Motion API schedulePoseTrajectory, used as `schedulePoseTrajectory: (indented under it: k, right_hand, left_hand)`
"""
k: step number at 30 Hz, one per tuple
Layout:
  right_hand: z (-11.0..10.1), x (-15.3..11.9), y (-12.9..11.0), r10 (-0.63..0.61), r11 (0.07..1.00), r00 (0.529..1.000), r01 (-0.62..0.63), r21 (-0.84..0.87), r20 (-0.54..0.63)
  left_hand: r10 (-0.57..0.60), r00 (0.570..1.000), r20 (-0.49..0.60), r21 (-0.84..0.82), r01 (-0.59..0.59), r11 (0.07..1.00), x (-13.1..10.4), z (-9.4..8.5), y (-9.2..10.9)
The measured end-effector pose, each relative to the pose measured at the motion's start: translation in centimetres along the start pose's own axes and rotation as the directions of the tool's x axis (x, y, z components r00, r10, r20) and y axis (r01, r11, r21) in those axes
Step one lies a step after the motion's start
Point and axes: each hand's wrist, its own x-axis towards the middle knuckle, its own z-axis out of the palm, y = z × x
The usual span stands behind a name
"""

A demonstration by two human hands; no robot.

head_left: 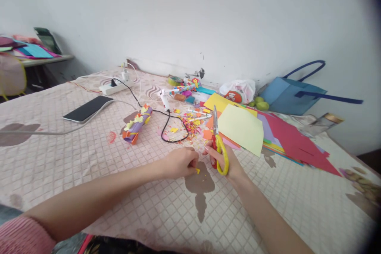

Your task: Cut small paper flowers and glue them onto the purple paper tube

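Observation:
My left hand (180, 162) is closed in a pinch low over the table, and a small yellow piece of paper (197, 171) pokes out between its thumb and fingers. To its right, my right hand (230, 166) grips a pair of scissors (218, 139) with red and yellow handles, the blades pointing up and away from me. The blades look shut. Tiny yellow scraps lie on the tablecloth beneath the hands. Beyond them spreads a heap of colourful paper clippings (193, 125). A purple paper roll (137, 127) decorated with yellow and orange paper flowers rests to the left.
A white glue gun (164, 100) with a looping black cord stands behind the clippings. Coloured paper sheets (242, 127) lie at right, before a blue bag (291, 94). At left are a phone (88, 109) and a white power strip (116, 86) with cables.

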Motion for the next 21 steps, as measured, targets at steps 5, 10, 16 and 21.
schedulePoseTrajectory:
  k: [5, 10, 16, 21]
  right_hand:
    - [-0.1, 0.1, 0.3, 0.020, 1.000, 1.000, -0.020, -0.008, -0.015]
    - [0.0, 0.1, 0.6, 0.020, 0.999, 1.000, -0.021, -0.050, -0.023]
    - [0.2, 0.0, 0.5, -0.005, 0.997, 1.000, 0.007, -0.076, 0.030]
    - [0.3, -0.3, 0.4, -0.001, 1.000, 0.997, 0.003, -0.025, 0.075]
  left_hand:
    - [-0.091, 0.989, -0.115, -0.128, 0.076, 0.989, 0.5, -0.2, -0.4]
    - [-0.204, 0.965, -0.164, -0.411, 0.121, 0.904, 1.2, 0.0, -1.2]
    - [-0.182, 0.965, -0.186, -0.485, 0.071, 0.871, 1.4, 0.2, -1.6]
    - [-0.128, 0.965, -0.228, -0.381, 0.033, 0.924, 1.3, 0.2, -1.2]
